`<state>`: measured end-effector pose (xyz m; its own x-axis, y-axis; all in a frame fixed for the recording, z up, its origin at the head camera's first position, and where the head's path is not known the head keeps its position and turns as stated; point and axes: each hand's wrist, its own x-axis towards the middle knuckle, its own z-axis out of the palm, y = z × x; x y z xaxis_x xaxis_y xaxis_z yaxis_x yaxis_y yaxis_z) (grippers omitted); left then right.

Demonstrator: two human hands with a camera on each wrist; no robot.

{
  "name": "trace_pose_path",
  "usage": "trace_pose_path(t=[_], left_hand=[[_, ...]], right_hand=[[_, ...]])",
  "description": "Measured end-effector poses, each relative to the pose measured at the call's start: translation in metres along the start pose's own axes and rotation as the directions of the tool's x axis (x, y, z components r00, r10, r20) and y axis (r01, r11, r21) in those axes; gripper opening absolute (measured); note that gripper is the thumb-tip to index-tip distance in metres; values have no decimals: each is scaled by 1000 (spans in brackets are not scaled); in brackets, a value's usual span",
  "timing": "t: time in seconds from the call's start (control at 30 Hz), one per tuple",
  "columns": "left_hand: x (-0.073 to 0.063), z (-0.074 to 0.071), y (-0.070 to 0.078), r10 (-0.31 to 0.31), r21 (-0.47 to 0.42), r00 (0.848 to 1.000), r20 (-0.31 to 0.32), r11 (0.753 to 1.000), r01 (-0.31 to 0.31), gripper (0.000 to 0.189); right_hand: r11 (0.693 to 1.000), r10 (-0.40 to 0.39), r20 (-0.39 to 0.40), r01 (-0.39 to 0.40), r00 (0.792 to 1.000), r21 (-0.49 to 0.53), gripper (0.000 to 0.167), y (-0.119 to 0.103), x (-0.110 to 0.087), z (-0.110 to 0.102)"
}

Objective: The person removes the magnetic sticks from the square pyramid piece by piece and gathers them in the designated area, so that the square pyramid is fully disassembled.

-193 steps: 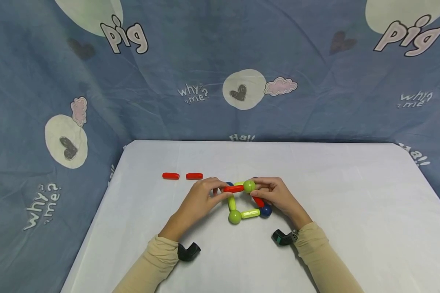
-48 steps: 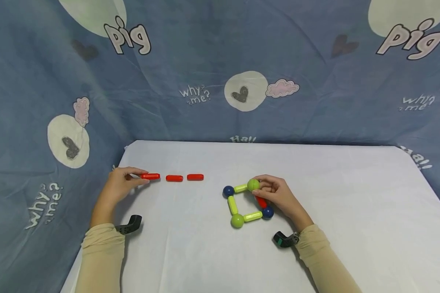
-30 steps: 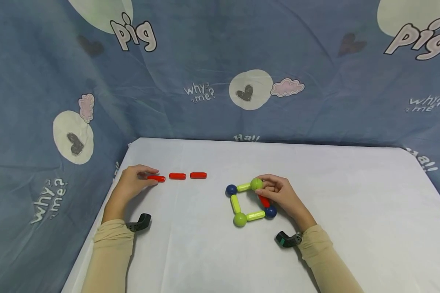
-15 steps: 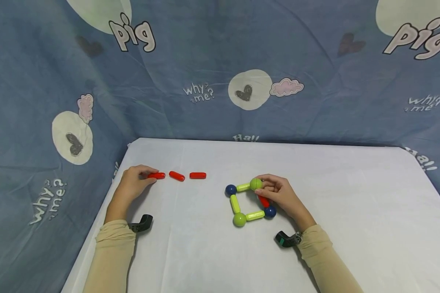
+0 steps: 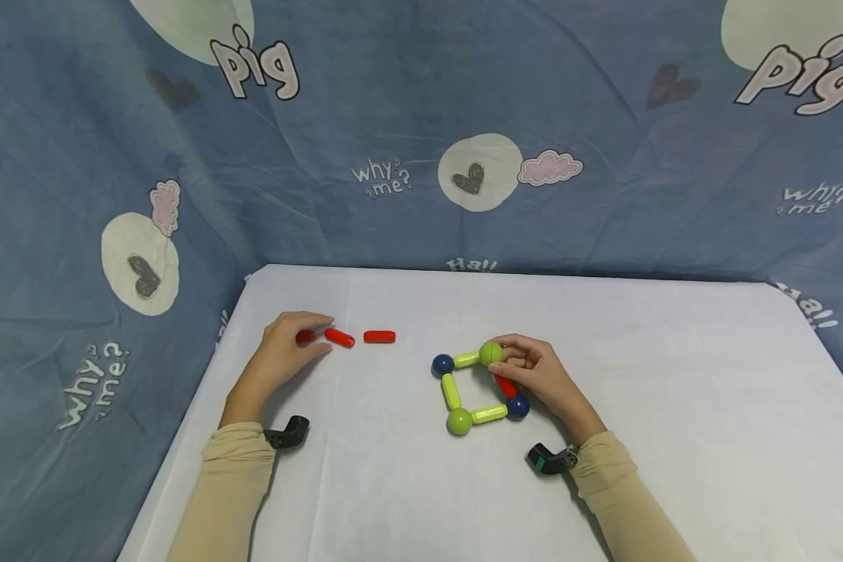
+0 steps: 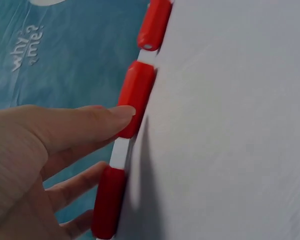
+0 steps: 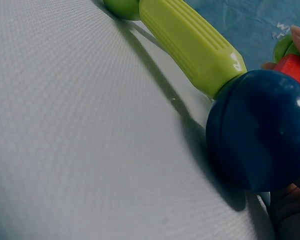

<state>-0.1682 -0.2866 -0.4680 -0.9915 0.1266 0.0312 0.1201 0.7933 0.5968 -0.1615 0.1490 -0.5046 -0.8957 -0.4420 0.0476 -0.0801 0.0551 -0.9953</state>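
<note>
Three red rods lie in a row at the table's back left: a left rod (image 5: 306, 336), a slightly turned middle rod (image 5: 339, 337) and a right rod (image 5: 379, 336). My left hand (image 5: 281, 347) is over the left rod, thumb and forefinger spread toward the middle rod's near end. In the left wrist view the thumb (image 6: 97, 124) overlaps the middle rod. A four-sided frame lies to the right, with yellow-green rods (image 5: 489, 414), blue balls (image 5: 442, 364) and green balls (image 5: 460, 422). My right hand (image 5: 534, 367) pinches its back-right green ball (image 5: 491, 353), partly hiding the frame's red rod (image 5: 506, 386).
A white cloth covers the table (image 5: 393, 484). Behind and to the left hangs a blue printed curtain (image 5: 365, 94). A black camera mount sits on each wrist, the left mount (image 5: 288, 433) and the right mount (image 5: 552, 459).
A red rod first held at the frame's green ball now lies leftmost in the row. My left hand has let it go and moved right; the middle rod has turned. The right hand stays.
</note>
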Motion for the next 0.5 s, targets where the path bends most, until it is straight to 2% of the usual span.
trace_pose_path(t=[0.23,0.5], left_hand=[[1,9,5,-36,11,999,-37,999,37,28],[1,11,7,-38,3,997,-68,999,38,25]], right_hand=[[1000,8,-4,-8,1000,3,40,0,0,0],[1000,-2,-5,2,1000,5,40,1,0,-1]])
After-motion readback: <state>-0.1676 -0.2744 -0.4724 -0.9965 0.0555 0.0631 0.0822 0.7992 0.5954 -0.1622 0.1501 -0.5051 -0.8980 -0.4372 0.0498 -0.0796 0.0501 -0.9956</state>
